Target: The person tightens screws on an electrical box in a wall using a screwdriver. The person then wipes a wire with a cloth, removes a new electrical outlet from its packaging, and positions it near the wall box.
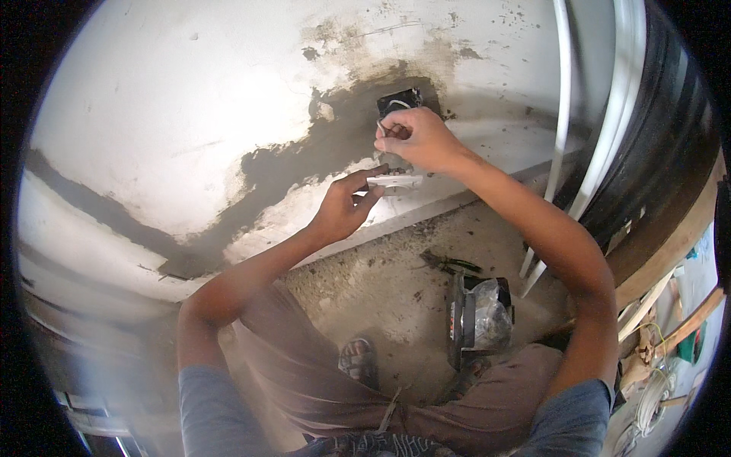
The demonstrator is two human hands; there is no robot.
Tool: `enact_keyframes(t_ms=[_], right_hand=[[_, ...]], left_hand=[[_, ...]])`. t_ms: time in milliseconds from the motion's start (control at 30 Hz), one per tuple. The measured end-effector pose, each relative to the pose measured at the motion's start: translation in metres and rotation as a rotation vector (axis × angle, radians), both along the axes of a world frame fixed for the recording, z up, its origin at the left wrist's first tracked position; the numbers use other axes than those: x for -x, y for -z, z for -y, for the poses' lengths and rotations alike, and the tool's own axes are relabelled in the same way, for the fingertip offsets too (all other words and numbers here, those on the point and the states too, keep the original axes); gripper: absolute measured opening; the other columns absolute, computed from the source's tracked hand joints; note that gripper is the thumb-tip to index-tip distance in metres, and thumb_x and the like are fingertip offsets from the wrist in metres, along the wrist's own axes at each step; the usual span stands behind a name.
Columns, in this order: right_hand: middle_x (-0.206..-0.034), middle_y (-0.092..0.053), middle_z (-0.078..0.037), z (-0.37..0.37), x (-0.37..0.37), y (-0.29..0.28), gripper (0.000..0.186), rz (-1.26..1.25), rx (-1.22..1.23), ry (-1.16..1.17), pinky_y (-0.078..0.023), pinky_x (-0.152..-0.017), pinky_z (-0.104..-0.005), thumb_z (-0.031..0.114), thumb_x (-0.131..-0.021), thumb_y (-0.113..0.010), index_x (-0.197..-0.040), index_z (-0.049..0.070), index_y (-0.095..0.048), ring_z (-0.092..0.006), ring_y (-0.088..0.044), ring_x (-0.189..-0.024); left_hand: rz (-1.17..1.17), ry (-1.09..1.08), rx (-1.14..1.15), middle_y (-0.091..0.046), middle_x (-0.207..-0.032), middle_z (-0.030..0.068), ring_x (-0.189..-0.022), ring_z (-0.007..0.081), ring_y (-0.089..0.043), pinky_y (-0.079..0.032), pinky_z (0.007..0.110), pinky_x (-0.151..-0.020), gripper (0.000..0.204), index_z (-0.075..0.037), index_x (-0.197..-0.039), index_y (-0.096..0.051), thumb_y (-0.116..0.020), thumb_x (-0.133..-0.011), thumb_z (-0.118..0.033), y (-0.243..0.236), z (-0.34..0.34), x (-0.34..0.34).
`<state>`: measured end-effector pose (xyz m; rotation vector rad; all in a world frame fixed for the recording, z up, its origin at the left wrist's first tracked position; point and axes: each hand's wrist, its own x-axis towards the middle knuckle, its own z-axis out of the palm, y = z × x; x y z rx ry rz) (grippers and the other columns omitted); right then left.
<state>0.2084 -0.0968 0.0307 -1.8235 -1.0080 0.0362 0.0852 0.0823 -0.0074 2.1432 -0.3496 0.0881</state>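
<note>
A black wall box [388, 105] is set into the wall, with grey mortar around it. Just below its opening, my right hand [430, 143] is closed in a pinch on a thin pale wire [380, 128] by the box. Lower and to the left, my left hand [344, 207] grips a white electrical faceplate [401, 182] by its left edge. The plate is seen nearly edge-on, with small fittings on its upper side. Whether the wire is joined to the plate cannot be made out.
Pliers with dark green handles [463, 264] lie on the dusty floor [381, 266]. Near my knee stands a black case [458, 324] with a clear plastic bag [491, 320]. White pipes [562, 99] lean at the right, before a large black curved object [662, 145]. Wood pieces [689, 324] lie further right.
</note>
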Motion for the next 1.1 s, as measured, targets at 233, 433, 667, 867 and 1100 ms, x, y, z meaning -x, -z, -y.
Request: enact_keyframes(t_ms=[233, 433, 667, 867, 1100], right_hand=[[-0.072, -0.067, -0.014, 0.020, 0.017, -0.036, 0.023, 0.206, 0.090, 0.132, -0.050, -0.066, -0.0394, 0.022, -0.079, -0.074, -0.081, 0.001, -0.066, -0.0305, -0.065, -0.066], [-0.085, -0.063, -0.012, 0.053, 0.008, -0.043, 0.012, 0.642, 0.230, 0.314, -0.050, -0.073, -0.0448, 0.015, -0.084, -0.066, -0.086, 0.004, -0.065, -0.0336, -0.062, -0.086], [-0.094, -0.059, -0.007, 0.020, 0.007, -0.014, 0.014, 0.949, 0.410, 0.353, -0.054, -0.074, -0.0405, 0.016, -0.078, -0.067, -0.087, 0.005, -0.063, -0.0269, -0.058, -0.099], [-0.090, -0.059, -0.007, 0.013, 0.000, -0.017, 0.013, 0.955, 0.371, 0.425, -0.053, -0.071, -0.0383, 0.017, -0.081, -0.067, -0.088, 0.007, -0.062, -0.0256, -0.060, -0.090], [-0.081, -0.061, -0.010, 0.010, 0.007, -0.002, 0.020, 0.745, 0.349, 0.431, -0.050, -0.063, -0.0452, 0.026, -0.088, -0.062, -0.083, 0.007, -0.062, -0.0283, -0.064, -0.072]], left_hand=[[-0.002, -0.016, 0.014, -0.067, -0.106, 0.0176, -0.084, 0.0142, -0.063, -0.054, 0.030, -0.077, 0.039, 0.005, -0.132, -0.053, -0.055, -0.099, -0.016, 0.015, -0.009, -0.008], [-0.020, 0.011, 0.019, -0.068, -0.100, 0.0169, -0.078, 0.0122, -0.062, -0.053, 0.029, -0.071, 0.039, 0.005, -0.132, -0.052, -0.054, -0.099, -0.016, 0.016, -0.008, -0.010], [-0.019, 0.040, 0.037, -0.068, -0.096, 0.0150, -0.070, 0.0110, -0.059, -0.052, 0.029, -0.067, 0.039, 0.003, -0.133, -0.053, -0.055, -0.098, -0.016, 0.011, -0.001, -0.008], [-0.006, 0.019, 0.015, -0.069, -0.095, 0.0168, -0.072, 0.0123, -0.061, -0.053, 0.030, -0.068, 0.038, 0.003, -0.132, -0.054, -0.056, -0.098, -0.015, 0.015, -0.007, -0.005], [0.004, 0.039, 0.027, -0.069, -0.097, 0.0171, -0.082, 0.0153, -0.065, -0.054, 0.031, -0.075, 0.037, 0.002, -0.131, -0.055, -0.056, -0.098, -0.014, 0.013, -0.001, -0.005]])
